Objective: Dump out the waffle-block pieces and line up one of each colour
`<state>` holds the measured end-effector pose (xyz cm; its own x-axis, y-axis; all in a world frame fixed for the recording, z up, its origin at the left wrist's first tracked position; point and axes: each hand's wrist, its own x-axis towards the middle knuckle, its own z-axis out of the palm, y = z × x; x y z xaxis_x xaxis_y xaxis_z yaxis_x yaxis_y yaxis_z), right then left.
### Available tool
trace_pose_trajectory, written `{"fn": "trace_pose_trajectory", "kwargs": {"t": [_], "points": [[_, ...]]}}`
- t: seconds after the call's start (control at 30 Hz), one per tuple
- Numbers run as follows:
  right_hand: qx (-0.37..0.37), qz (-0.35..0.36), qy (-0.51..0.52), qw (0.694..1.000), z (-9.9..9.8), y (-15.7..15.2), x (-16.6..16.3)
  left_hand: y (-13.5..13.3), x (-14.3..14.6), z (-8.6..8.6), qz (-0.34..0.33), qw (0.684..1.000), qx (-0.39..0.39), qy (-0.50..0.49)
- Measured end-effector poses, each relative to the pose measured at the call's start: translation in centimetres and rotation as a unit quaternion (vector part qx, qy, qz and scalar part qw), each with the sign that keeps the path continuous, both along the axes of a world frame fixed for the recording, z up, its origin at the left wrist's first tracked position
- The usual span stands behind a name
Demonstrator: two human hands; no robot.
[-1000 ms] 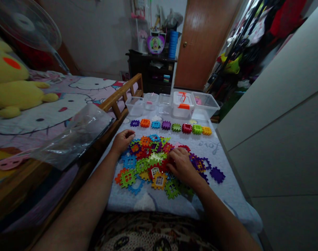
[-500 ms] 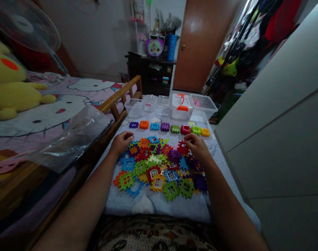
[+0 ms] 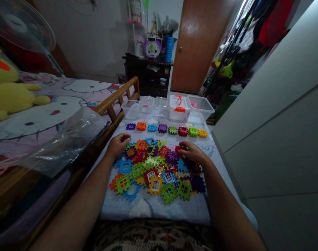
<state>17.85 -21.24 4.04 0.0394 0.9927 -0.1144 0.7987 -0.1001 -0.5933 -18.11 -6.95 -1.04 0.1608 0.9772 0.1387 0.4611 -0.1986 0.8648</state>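
Note:
A heap of flat, notched plastic squares in many colours lies on a pale cloth in front of me. My left hand rests at the heap's far left corner with its fingers curled under; what they hold, if anything, is hidden. My right hand sits at the heap's far right corner, its fingers pinched on a red square. Beyond the heap runs a row of small stacks, from a purple stack on the left to an orange stack on the right.
Clear plastic boxes, a white box with an orange latch and a clear bin stand behind the row. A wooden bed rail and a plastic bag lie to the left. A white cabinet is on the right.
My right hand left the middle of the heap, went to its far right corner and closed on a red square, then drew slightly left. My left hand has stayed put.

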Motion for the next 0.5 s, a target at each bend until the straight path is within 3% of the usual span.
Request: {"fn": "trace_pose_trajectory", "kwargs": {"t": [0.27,0.5], "points": [[-0.031,0.082,-0.05,0.995,0.1,1.0,1.2,0.0,0.0,-0.1,0.002,1.0,0.003,-0.004],[-0.031,0.087,-0.048,0.995,-0.1,1.4,1.6,0.0,0.0,0.1,0.003,1.0,-0.002,-0.007]]}}
